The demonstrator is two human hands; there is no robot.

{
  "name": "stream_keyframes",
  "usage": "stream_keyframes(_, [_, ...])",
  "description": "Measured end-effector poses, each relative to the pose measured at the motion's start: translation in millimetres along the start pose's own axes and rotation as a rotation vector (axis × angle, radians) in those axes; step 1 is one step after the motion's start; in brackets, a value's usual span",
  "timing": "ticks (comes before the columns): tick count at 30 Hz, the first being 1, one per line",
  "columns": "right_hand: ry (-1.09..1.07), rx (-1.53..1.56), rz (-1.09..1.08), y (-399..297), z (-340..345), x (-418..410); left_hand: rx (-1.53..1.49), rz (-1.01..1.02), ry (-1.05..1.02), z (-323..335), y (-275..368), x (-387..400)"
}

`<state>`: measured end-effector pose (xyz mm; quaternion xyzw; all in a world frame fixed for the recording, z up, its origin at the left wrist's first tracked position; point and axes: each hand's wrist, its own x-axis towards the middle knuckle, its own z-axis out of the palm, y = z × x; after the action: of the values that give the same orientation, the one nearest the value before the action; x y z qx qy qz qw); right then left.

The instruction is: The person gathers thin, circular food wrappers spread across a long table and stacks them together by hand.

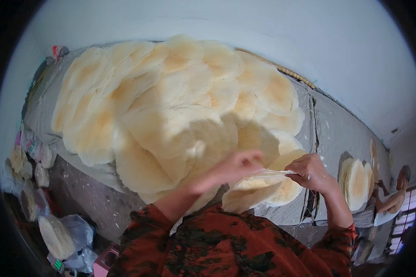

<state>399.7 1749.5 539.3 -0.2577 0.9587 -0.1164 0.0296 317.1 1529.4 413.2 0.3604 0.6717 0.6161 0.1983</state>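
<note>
Thin round flatbreads (138,86) overlap in a broad, loose spread over a grey cloth-covered surface. My right hand (308,171) pinches the edge of a thin flatbread (253,195) between thumb and fingers, close to my body; the bread hangs folded below the hand. My left hand (244,164) is blurred by motion beside the same bread's upper edge, fingers curled; whether it grips the bread cannot be told. Under both hands lie more breads, partly in shadow.
Stacked flatbreads (353,183) stand at the right, near another person (391,204). Bagged breads and a bread stack (55,237) sit at lower left, by a scale with a lit display (58,265). A pale wall (208,20) rises behind the surface.
</note>
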Motion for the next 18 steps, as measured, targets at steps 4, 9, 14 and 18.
stream_keyframes(4, [-0.03,-0.036,0.044,-44.0,-50.9,26.3,1.14,-0.438,0.548,-80.3,-67.9,-66.4])
stream_keyframes(9, [0.041,-0.08,0.118,-115.3,-114.0,65.5,1.034,-0.867,0.448,-117.5,-105.0,-110.5])
stream_keyframes(14, [0.174,-0.144,0.059,-180.2,-137.7,130.5,1.247,-0.411,0.772,-95.7,-132.4,-138.4])
stream_keyframes(18, [0.36,0.234,0.075,-190.6,-139.1,181.2,1.115,-0.405,0.916,-91.8,-144.6,-143.6])
